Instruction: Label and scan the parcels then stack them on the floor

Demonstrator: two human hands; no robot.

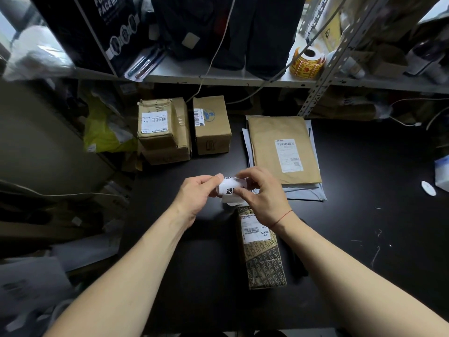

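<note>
Both hands meet above the middle of the dark tabletop, working a small white label printed with bold black characters. The left hand pinches the label's left edge between thumb and fingers, while the right hand grips its right side from above with fingertips curled over the paper, a thin red string around that wrist. The label curls between them, and a strip of white backing hangs just beneath it. Directly below the hands, partly hidden under the right wrist, a long patterned parcel lies flat on the tabletop, its brown wrapping covered in repeated lettering and already bearing a white barcode sticker near its far end. Farther back on the left, two taped cardboard boxes sit stacked, the upper one carrying a barcode label, and a smaller upright box stands just beside them. To the right, a flat brown envelope parcel with a shipping label rests on top of a pile of grey mailers. On the metal shelf above, a roll of yellow stickers lies on its side near a perforated upright.
</note>
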